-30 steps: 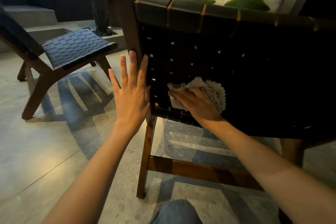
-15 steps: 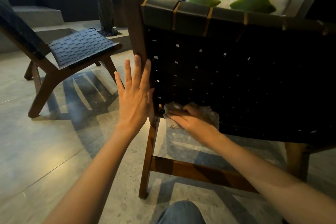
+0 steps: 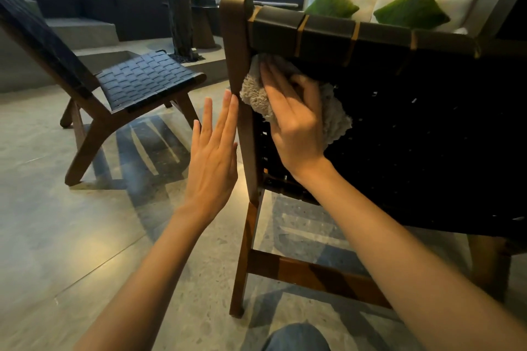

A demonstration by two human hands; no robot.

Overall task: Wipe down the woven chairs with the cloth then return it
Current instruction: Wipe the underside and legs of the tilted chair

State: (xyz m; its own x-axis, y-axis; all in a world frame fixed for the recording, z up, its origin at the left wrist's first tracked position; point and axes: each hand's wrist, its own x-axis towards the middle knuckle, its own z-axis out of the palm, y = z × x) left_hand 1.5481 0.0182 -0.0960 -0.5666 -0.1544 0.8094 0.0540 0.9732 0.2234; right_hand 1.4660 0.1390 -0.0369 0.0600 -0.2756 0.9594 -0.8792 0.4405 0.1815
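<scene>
The right hand [image 3: 293,122] lies flat on the cloth [image 3: 335,120], fingers nearly straight, and presses it against the back of the near chair [image 3: 427,128]. The cloth sits at the upper left corner of the woven panel, just under the top band and right beside the wooden post [image 3: 236,45]. The left hand [image 3: 212,162] is open and holds nothing. Its fingers are straight and close together, with the tips at the post's outer edge (whether they actually touch the wood cannot be told).

The step in hand looks like wiping the rear of this chair's backrest. To do it well, the palm should stay broad on the cloth so the pile reaches into the gaps between the straps. Strokes are best run along the weave, overlapping from the post toward the far side. The left hand would serve best laid firmly on the post, since a light chair may tip or slide on the smooth floor [image 3: 71,236] under pressure. The second chair [image 3: 142,80] stands well apart to the left, presumably also to be wiped.
</scene>
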